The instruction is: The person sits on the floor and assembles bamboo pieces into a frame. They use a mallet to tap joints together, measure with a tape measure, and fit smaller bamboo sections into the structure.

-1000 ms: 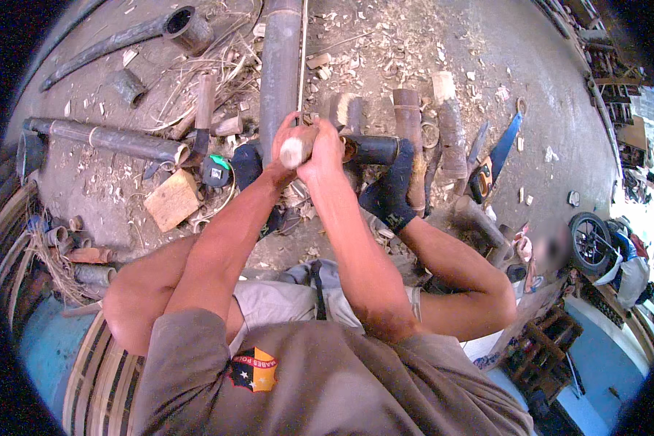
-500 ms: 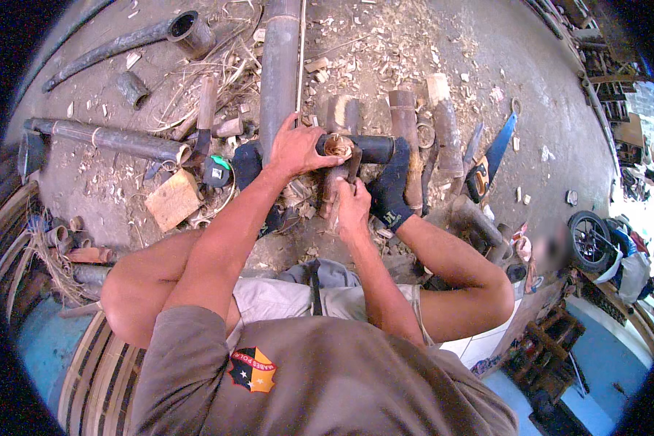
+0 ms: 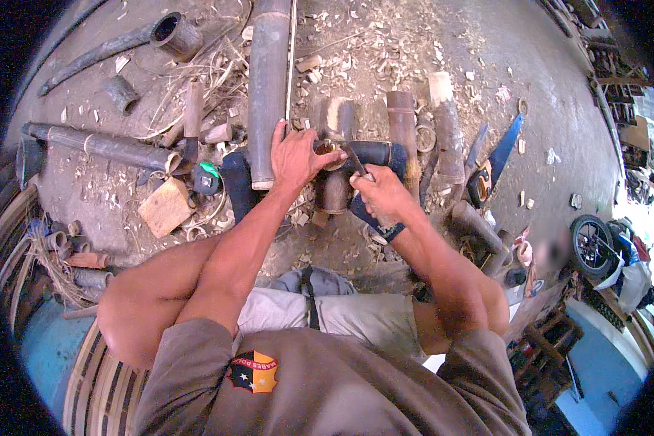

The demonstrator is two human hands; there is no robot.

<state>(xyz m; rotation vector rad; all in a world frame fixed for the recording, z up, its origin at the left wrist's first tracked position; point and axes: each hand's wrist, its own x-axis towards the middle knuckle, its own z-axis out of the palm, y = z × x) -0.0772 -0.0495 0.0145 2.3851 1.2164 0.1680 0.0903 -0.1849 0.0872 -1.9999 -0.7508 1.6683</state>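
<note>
My left hand point(image 3: 295, 161) is closed on the open end of a short dark bamboo tube point(image 3: 370, 152), thumb across its rim and fingers along its far left side. In my right hand point(image 3: 385, 195), fingers wrapped tight, is a knife point(image 3: 354, 157) with a dark narrow blade, its handle mostly hidden by the fist. The blade slants up to the tube's open end beside my left thumb. The tube lies crosswise over a thicker bamboo piece point(image 3: 334, 195); my dark-socked right foot is at its other end.
A long bamboo pole point(image 3: 269, 87) lies left of my hands. Beyond are a blue handsaw point(image 3: 503, 149), upright bamboo pieces point(image 3: 443, 131), a wood block point(image 3: 167, 208), a tape measure point(image 3: 207, 179) and a wood-handled blade point(image 3: 193, 116). Shavings point(image 3: 370, 54) litter the floor.
My right hand has moved up and to the right with the knife, the blade now angled against the tube's end. My left hand keeps its grip there. The view has shifted slightly.
</note>
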